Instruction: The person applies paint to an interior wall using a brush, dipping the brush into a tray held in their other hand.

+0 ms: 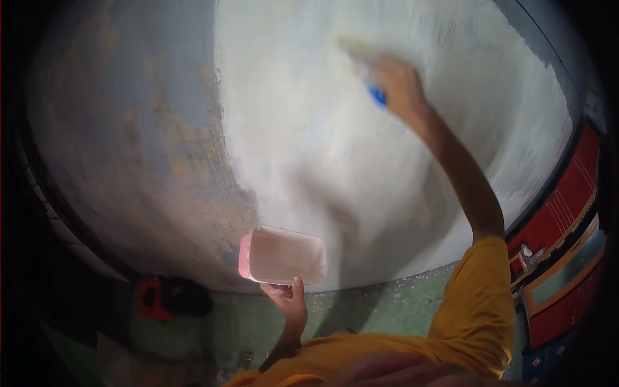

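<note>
My right hand (401, 85) is raised in front of the wall (284, 97), its fingers closed round a paintbrush (376, 94). The blue handle end shows below my fingers, while the pale bristle end is smeared by motion; whether it touches the wall I cannot tell. Low in the middle, my left hand (291, 303) grips a pink rectangular tub (244, 257) from beneath, its thumb at the near rim. The tub tilts so that its pale, whitish inside faces me. White paint covers the wall's middle and right, and the left part is patchy grey and tan.
Green floor (406, 298) with white specks runs along the wall's foot. A red and black object (158, 300) lies in shadow at lower left. Red furniture (561, 213) with a wood-framed panel stands on the right. My arm's shadow falls across the wall.
</note>
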Tool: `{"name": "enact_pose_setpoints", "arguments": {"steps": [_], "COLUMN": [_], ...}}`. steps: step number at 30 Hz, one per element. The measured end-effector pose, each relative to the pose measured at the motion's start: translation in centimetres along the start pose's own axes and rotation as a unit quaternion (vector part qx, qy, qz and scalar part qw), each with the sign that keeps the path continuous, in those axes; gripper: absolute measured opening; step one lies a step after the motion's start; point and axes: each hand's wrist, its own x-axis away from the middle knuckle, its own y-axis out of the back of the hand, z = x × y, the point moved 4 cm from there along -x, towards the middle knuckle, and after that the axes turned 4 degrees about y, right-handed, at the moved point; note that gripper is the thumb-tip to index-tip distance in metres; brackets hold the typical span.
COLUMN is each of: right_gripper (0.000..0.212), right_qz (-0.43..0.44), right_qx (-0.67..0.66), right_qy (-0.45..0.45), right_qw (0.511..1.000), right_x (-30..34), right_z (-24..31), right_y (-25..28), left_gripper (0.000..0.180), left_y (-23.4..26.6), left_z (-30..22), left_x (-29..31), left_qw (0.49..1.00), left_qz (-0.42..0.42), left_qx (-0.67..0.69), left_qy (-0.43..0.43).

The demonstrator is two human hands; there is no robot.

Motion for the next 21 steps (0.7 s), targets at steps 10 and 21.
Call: {"name": "enact_pose_setpoints", "arguments": {"steps": [10, 21], "right_gripper": [0.034, 0.027], "right_qz": [0.073, -0.024], "right_qx": [-0.188, 0.082], "right_qy": [-0.08, 0.032], "right_qw": [0.976, 0.996], "right_x": [-2.8, -5.2], "right_z": [-8.4, -4.0], "right_y": [-1.9, 0.1], "left_gripper": [0.061, 0.057], "left_y": [0.8, 1.5], "left_z": [2.3, 3.3], "left_x": [0.0, 0.4], "left_qw": [1.0, 0.999], "left_qz": [0.003, -0.013], "left_qx": [0.003, 0.028], "left_qy": [0.024, 0.042]}}
